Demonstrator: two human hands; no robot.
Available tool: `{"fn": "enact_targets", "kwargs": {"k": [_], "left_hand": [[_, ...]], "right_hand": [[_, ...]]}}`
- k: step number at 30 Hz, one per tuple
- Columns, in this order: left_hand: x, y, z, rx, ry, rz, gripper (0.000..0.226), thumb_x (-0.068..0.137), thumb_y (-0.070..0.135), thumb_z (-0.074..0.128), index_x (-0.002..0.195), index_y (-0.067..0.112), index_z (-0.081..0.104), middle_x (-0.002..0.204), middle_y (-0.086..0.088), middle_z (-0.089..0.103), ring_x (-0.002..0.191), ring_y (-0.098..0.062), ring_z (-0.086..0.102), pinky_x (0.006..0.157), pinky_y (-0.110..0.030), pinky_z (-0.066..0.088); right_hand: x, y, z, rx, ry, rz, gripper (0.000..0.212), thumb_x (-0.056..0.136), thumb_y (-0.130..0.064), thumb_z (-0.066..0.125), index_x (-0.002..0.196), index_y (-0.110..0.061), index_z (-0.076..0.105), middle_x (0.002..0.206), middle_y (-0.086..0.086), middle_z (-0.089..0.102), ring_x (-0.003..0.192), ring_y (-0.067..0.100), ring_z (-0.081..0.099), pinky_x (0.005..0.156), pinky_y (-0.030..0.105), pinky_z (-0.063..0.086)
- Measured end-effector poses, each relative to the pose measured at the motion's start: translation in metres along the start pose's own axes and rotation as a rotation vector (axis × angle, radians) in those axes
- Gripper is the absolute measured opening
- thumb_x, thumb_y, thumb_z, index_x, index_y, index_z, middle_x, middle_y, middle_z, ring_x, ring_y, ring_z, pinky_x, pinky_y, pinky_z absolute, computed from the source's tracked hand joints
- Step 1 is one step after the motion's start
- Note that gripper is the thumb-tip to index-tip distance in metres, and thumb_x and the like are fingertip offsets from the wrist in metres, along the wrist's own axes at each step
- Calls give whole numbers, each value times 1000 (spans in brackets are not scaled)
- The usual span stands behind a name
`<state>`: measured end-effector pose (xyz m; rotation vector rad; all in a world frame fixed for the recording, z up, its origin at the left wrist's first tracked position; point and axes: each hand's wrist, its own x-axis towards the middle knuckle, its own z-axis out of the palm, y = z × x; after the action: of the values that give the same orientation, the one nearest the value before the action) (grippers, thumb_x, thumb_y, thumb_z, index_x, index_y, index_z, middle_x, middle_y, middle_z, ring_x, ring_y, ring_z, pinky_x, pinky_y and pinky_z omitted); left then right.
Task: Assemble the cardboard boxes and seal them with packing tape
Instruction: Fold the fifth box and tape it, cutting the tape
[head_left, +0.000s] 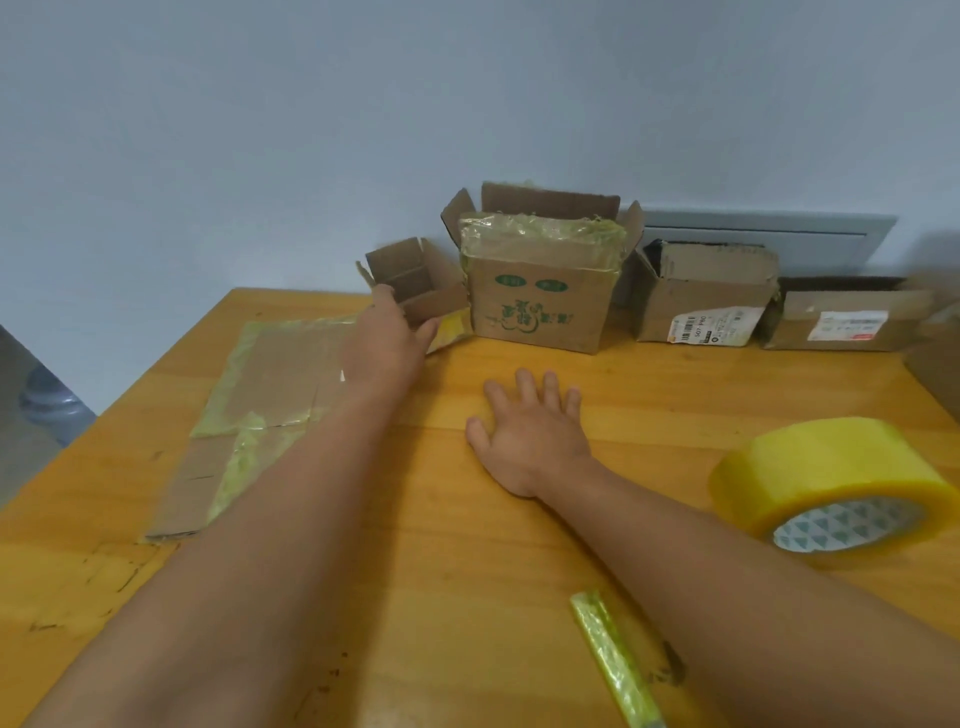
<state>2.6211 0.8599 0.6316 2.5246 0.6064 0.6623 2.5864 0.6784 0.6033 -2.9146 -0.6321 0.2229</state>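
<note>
A wooden desk (415, 597) carries everything. Along its far edge by the wall stand four open cardboard boxes — a small one (415, 283), a green-printed one (540, 291), and two labelled ones (701, 299) (847, 314). A flattened, taped box (260, 405) lies at left, a yellow tape roll (831, 483) at right, a tape-wrapped strip (615, 660) near the front. The right hand (530, 431) rests flat mid-desk.

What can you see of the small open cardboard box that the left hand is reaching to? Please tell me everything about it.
The small open box is plain brown corrugated cardboard, the smallest in the row along the wall. It stands at the far side of the wooden table, open at the top with its flaps up, somewhat tilted. Yellowish tape shows at its lower front. The left hand is at its near side, fingers about its front wall. It sits right beside the larger box with green print; whether they touch is unclear.
</note>
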Motion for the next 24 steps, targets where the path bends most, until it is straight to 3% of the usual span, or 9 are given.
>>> {"fn": "enact_targets", "kwargs": {"k": [12, 14, 17, 20, 24], "left_hand": [[2, -8, -1, 63, 53, 1, 51, 93, 40, 65, 132, 13, 46, 119, -9, 65, 108, -34, 61, 72, -36, 41], [7, -1, 5, 8, 32, 11, 62, 93, 38, 66, 142, 12, 38, 119, -11, 64, 109, -35, 61, 75, -37, 43], [7, 7, 18, -97, -50, 39, 93, 92, 36, 68, 158, 14, 6, 117, -12, 64, 108, -29, 60, 79, -35, 44], [5, 5, 25, -58, -115, 108, 98, 93, 42, 64, 158, 17, -5, 134, -15, 57, 119, -31, 56, 94, -40, 47], [-1, -9, 16, 137, -211, 211, 90, 95, 53, 52, 158, 19, -2, 153, -12, 41, 143, -31, 34, 118, -49, 24]], "right_hand": [[1, -1, 1, 4, 31, 4, 66, 97, -62, 18, 155, -31, 17, 165, 8, 6, 151, 39, -4, 119, 60, -3], [1, -1, 1, 1, 42, 6, 65, 97, -62, 19, 154, -31, 19, 164, 9, 8, 150, 39, -2, 119, 60, -2], [1, -1, 2, -1, 48, 9, 64, 96, -62, 20, 153, -31, 21, 164, 9, 11, 150, 40, 0, 119, 61, -1], [1, -1, 2, 1, 50, 6, 63, 96, -62, 21, 152, -32, 23, 163, 9, 12, 150, 40, 1, 118, 61, 0], [0, -1, 1, 8, 39, 4, 65, 95, -64, 21, 152, -32, 22, 164, 9, 11, 150, 40, 1, 118, 61, 0]]}}
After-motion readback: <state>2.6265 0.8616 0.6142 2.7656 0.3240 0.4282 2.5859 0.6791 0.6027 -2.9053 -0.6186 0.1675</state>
